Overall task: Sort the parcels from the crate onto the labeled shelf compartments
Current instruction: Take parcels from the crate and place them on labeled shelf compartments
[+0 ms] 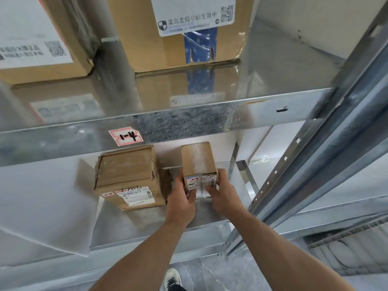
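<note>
The left hand grips the parcel from its left side, fingers curled round the edge and thumb on the near face. The right hand grips the opposite side the same way, thumb tip on the label. Both hands are narrowed to the parcel's width, forearms reaching in from below.

The parcel sits in the compartment under the tag, a white slip with red outline hand-marked "1-4", stuck on the front edge of the upper shelf. The parcel is low over the lower shelf; whether its base rests there I cannot tell. Just to its left, apart from it, stands a box, wider, creased and taped, with a white label on its near face. A white panel closes the left side; a slotted post runs up at the right. Two cartons stand on the upper shelf. A shoe shows on the floor.

The parcel is a narrow brown cardboard box, clear tape along its top, with a white barcode label and red handwriting on the near end.
</note>
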The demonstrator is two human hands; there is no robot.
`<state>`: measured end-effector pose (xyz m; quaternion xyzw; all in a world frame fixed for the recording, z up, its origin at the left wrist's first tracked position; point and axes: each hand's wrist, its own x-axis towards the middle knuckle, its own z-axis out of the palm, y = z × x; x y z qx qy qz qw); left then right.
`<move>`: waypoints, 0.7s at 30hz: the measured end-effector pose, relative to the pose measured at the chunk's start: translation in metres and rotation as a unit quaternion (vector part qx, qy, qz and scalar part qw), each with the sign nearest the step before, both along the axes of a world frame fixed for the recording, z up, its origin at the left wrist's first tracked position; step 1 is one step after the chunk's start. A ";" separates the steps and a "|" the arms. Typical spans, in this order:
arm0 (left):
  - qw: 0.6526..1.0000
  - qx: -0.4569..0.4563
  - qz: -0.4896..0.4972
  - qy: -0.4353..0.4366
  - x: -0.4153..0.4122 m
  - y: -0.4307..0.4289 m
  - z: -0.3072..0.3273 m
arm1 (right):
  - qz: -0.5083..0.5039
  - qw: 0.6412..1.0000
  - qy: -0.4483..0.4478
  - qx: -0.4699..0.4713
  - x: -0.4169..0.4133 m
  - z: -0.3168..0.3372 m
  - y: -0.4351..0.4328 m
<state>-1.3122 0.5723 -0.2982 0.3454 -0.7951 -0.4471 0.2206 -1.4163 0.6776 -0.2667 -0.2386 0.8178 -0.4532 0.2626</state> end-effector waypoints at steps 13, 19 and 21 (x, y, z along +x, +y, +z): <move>0.999 0.023 -0.025 -0.011 -0.001 -0.004 -0.002 | 0.001 1.000 -0.021 0.002 0.002 0.008 0.000; 0.999 0.040 -0.030 -0.023 0.002 -0.007 0.001 | 0.023 0.999 -0.035 -0.004 0.004 0.021 0.007; 0.999 0.038 -0.028 -0.027 0.003 -0.004 0.003 | 0.030 0.999 -0.037 -0.010 0.006 0.026 0.009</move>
